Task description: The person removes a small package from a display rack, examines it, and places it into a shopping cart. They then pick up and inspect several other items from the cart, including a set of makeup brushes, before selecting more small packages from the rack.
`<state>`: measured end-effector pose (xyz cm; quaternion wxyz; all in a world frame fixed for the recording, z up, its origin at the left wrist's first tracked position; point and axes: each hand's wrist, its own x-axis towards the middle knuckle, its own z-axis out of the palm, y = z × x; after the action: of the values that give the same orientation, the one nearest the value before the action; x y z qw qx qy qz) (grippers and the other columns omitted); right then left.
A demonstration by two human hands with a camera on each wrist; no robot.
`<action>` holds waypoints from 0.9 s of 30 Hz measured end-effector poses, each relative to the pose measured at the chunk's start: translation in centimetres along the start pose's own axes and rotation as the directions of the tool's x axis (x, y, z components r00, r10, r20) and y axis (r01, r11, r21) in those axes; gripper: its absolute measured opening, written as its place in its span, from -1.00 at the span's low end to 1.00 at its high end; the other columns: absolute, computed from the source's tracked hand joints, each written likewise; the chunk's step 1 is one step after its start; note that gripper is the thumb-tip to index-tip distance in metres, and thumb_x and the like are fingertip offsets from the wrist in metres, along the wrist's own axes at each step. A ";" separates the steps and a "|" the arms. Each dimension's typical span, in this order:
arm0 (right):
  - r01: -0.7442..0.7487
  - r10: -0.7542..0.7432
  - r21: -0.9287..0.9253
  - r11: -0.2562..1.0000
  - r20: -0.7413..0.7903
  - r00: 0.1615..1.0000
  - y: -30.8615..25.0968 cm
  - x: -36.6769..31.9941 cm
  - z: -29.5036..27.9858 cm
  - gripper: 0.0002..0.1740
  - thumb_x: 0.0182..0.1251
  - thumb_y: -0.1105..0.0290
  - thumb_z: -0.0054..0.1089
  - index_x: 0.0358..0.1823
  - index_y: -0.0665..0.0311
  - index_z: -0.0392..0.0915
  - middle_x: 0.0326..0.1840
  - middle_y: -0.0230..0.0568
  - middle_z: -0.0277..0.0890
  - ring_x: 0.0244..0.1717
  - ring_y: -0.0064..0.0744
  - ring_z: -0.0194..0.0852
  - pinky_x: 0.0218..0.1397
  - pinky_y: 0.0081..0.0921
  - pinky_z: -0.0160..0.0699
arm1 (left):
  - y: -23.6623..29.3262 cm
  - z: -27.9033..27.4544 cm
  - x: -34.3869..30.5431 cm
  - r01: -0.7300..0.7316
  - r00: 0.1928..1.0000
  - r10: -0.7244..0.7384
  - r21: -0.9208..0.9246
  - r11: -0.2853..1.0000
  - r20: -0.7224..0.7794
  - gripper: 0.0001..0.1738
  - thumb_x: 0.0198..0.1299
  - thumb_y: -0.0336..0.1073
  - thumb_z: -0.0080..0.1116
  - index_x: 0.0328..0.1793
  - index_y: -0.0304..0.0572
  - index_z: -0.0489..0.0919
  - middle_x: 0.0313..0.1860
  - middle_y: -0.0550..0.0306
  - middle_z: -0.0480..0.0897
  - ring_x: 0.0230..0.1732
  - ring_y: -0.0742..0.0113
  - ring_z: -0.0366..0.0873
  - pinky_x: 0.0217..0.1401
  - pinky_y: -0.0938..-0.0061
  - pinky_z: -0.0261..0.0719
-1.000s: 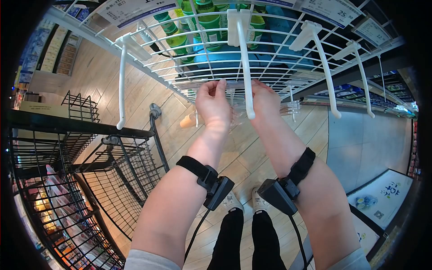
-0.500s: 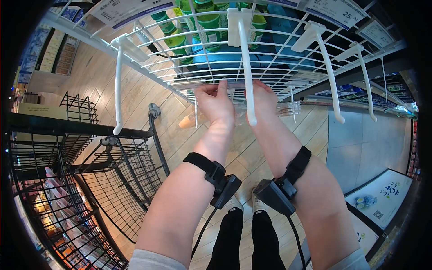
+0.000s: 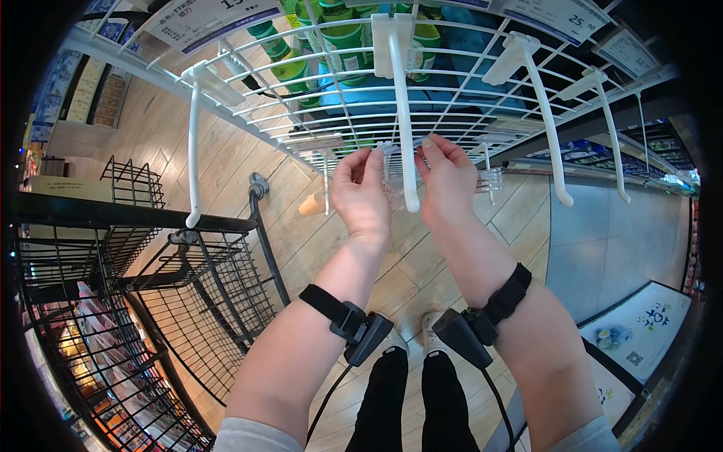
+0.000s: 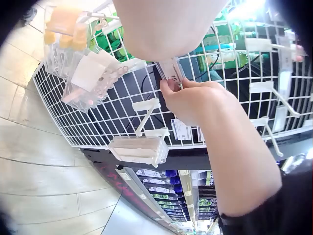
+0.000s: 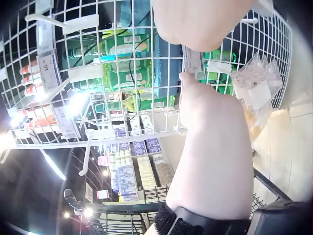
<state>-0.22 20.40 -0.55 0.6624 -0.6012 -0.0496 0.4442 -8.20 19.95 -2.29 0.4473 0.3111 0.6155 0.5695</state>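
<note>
Both hands work low on the front of a white wire rack (image 3: 452,90), either side of a long white hook (image 3: 404,135). A small price tag (image 4: 170,69) with a printed "15" lies between them against the mesh. My left hand (image 3: 361,192) has curled fingers and a raised thumb, pinching at one end of the tag; in the right wrist view its thumb meets the tag's edge. With thumb and forefinger, my right hand (image 3: 449,181) pinches the other end, seen in the left wrist view. Clear packs (image 4: 93,73) hang on hooks just below the hands.
More white hooks (image 3: 540,120) jut toward me from the rack, with larger price labels (image 3: 553,21) along its top. Green bottles (image 3: 343,45) stand behind the mesh. A black wire shopping cart (image 3: 135,218) is at my left. A printed panel (image 3: 640,331) lies low at the right.
The right hand has turned and drawn back slightly, so its thumb and fingertips now show beside the hook. The left hand has shifted slightly down, and a label holder shows to its left.
</note>
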 end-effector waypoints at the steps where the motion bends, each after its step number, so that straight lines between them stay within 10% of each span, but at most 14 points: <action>1: -0.018 0.018 -0.015 1.000 0.011 1.000 -0.5 -0.3 0.1 -0.81 0.20 0.55 0.13 -0.16 0.39 0.42 -0.27 -0.23 0.43 -0.30 -0.50 0.40 -0.18 -0.59 0.45 | 0.5 0.1 0.0 -0.022 1.000 0.022 -0.014 1.000 -0.009 -0.79 0.08 -0.37 0.25 -0.22 -0.37 0.56 -0.41 0.18 0.58 -0.39 0.54 0.46 -0.28 0.64 0.43; 15: -0.074 0.097 0.194 0.978 -0.112 0.989 -0.5 0.2 2.5 -0.85 0.17 0.61 0.12 -0.22 0.40 0.45 -0.28 -0.26 0.45 -0.32 -0.54 0.40 -0.26 -0.69 0.40 | -0.3 1.2 3.0 -0.166 0.982 0.172 0.078 0.983 -0.076 -0.86 -0.03 -0.40 0.32 -0.33 -0.27 0.65 -0.44 0.19 0.54 -0.48 0.49 0.38 -0.38 0.58 0.40; 20: -0.046 0.044 -0.010 0.999 -0.128 0.991 -1.3 -0.4 2.4 -0.85 0.15 0.56 0.15 -0.23 0.37 0.48 -0.33 -0.27 0.44 -0.36 -0.58 0.36 -0.33 -0.68 0.35 | -1.9 0.5 3.6 -0.352 0.934 0.356 0.226 0.908 0.026 -0.83 0.01 -0.41 0.26 -0.23 -0.23 0.66 -0.40 0.12 0.57 -0.43 0.33 0.47 -0.30 0.51 0.44; 27: -0.024 0.007 -0.119 0.993 -0.140 0.990 -0.1 1.1 1.8 -0.87 0.14 0.53 0.18 -0.27 0.37 0.49 -0.38 -0.26 0.44 -0.36 -0.48 0.38 -0.22 -0.56 0.35 | -0.8 0.7 3.1 -0.226 0.974 0.222 0.278 0.934 0.045 -0.84 0.03 -0.41 0.23 -0.23 -0.23 0.66 -0.37 0.06 0.58 -0.31 0.22 0.51 -0.21 0.43 0.46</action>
<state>-0.63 22.44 -0.51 0.6232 -0.6700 -0.0255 0.4025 -8.77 22.87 -3.61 0.3344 0.4432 0.6479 0.5215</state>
